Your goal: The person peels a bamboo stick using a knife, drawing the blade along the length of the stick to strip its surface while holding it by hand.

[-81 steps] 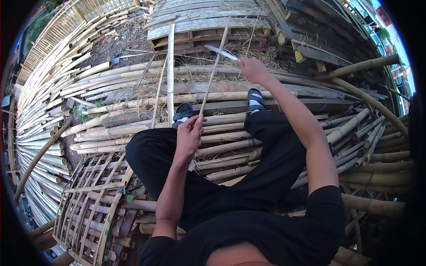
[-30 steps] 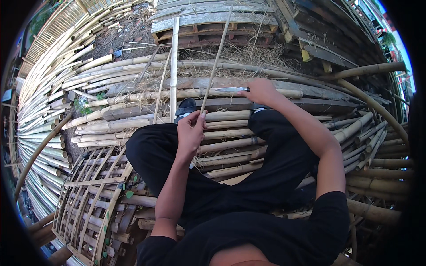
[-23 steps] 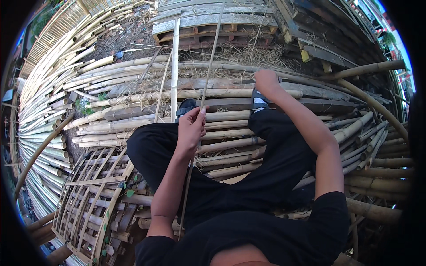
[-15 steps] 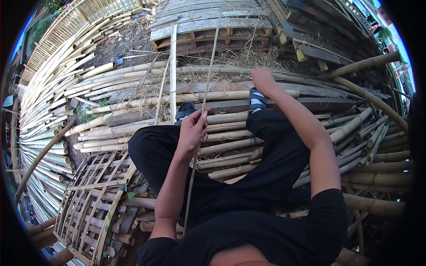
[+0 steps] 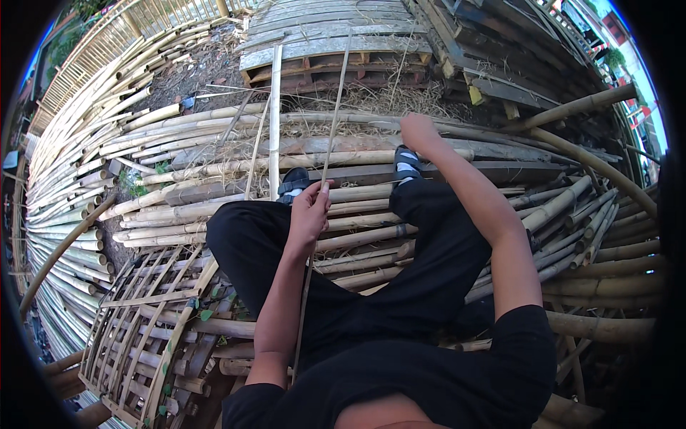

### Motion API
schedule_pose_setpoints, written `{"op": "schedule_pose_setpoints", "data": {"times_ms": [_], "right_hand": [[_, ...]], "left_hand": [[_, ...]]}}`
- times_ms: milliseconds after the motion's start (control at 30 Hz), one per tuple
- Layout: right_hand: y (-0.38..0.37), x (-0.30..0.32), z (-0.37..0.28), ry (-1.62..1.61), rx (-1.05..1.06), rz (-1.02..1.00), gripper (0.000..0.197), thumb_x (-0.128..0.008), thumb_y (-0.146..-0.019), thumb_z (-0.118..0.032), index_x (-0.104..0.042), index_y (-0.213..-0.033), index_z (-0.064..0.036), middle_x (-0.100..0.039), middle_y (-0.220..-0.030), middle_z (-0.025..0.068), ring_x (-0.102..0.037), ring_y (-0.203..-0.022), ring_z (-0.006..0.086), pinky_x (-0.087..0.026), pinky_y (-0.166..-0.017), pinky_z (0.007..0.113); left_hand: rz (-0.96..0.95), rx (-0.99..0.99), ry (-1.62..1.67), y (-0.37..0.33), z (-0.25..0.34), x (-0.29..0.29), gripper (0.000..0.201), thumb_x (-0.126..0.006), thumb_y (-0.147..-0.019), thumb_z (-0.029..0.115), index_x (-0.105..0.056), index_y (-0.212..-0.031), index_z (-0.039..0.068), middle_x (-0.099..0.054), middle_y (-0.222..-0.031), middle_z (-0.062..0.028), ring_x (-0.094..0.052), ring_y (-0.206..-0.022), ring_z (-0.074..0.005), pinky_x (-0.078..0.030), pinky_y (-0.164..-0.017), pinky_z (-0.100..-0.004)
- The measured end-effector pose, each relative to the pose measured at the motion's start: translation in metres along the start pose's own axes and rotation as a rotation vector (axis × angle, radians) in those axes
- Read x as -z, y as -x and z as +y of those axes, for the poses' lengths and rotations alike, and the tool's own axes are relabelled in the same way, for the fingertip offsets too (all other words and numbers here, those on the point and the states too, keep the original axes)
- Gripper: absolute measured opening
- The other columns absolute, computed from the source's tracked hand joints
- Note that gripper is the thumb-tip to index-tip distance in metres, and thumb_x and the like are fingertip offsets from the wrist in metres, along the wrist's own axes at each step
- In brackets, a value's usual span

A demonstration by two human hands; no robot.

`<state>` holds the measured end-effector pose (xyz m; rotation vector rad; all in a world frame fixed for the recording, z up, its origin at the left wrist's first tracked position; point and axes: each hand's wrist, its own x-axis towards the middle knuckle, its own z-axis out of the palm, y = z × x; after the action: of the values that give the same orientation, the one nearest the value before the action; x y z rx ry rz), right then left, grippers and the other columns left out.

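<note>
A long, thin bamboo strip (image 5: 334, 118) runs lengthwise in front of me, from near the wooden pallet back past my lap. My left hand (image 5: 309, 220) pinches it between thumb and fingers above my left knee. Farther forward and to the right, my right hand (image 5: 419, 134) is closed in a fist above my right foot. Something thin and pale seems to stick out leftward from that fist, too faint to name. Left of the strip, a wider flat bamboo slat (image 5: 275, 121) stands out beyond my left sandal (image 5: 293, 184).
Bamboo poles (image 5: 371, 234) lie crosswise beneath my legs, with more stacked along the left. A wooden pallet (image 5: 336, 53) is ahead, stacked boards (image 5: 493, 64) far right. A woven bamboo lattice (image 5: 146, 329) lies at lower left. Slanting poles (image 5: 582, 107) cross the right side.
The strip's far end has come a little nearer to me, and my left hand has dropped slightly. My right fist stays in nearly the same place. The whole view has shifted slightly.
</note>
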<state>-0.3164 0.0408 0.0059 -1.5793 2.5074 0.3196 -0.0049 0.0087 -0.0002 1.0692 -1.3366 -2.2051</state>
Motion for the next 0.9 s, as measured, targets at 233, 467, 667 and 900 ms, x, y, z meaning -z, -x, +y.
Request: {"op": "schedule_pose_setpoints", "data": {"times_ms": [233,467,667,900], "right_hand": [[0.016,0.030,-0.010,-0.314,-0.088,0.048,0.037,-0.059,-0.087,-0.036,-0.068,-0.088,-0.0004,-0.067,-0.085,0.0206,-0.065,-0.085,0.0379,-0.051,-0.077,0.046],[0.053,0.050,-0.065,-0.422,0.096,-0.005,0.038,-0.062,-0.083,-0.040,-0.067,-0.080,-0.0020,-0.065,-0.075,0.0196,-0.064,-0.076,0.0368,-0.050,-0.071,0.046],[0.053,0.015,-0.092,-0.332,0.248,-0.031,0.038,-0.062,-0.082,-0.037,-0.069,-0.083,0.0006,-0.066,-0.079,0.0211,-0.065,-0.077,0.0376,-0.052,-0.071,0.045],[0.054,0.010,-0.099,-0.347,0.285,0.004,0.038,-0.061,-0.081,-0.033,-0.067,-0.079,0.0053,-0.065,-0.079,0.0251,-0.065,-0.077,0.0392,-0.052,-0.073,0.047]], "left_hand": [[0.003,-0.037,0.004,-0.008,-0.011,-0.001,0.026,-0.047,-0.100,0.020,-0.055,-0.118,0.002,-0.038,-0.063,0.0065,-0.028,-0.041,0.0004,-0.022,-0.036,-0.0181],[0.018,-0.077,-0.024,-0.011,-0.013,-0.004,0.026,-0.049,-0.100,0.020,-0.060,-0.114,0.001,-0.040,-0.065,0.0069,-0.030,-0.050,-0.0007,-0.024,-0.043,-0.0195],[0.129,-0.186,-0.168,-0.016,-0.019,-0.008,0.027,-0.051,-0.098,0.020,-0.064,-0.107,-0.003,-0.046,-0.065,0.0041,-0.034,-0.057,-0.0044,-0.031,-0.051,-0.0236],[0.261,-0.295,-0.419,-0.018,-0.020,-0.011,0.023,-0.056,-0.095,0.019,-0.063,-0.106,0.001,-0.043,-0.057,-0.0056,-0.035,-0.057,-0.0087,-0.034,-0.051,-0.0284]]}}
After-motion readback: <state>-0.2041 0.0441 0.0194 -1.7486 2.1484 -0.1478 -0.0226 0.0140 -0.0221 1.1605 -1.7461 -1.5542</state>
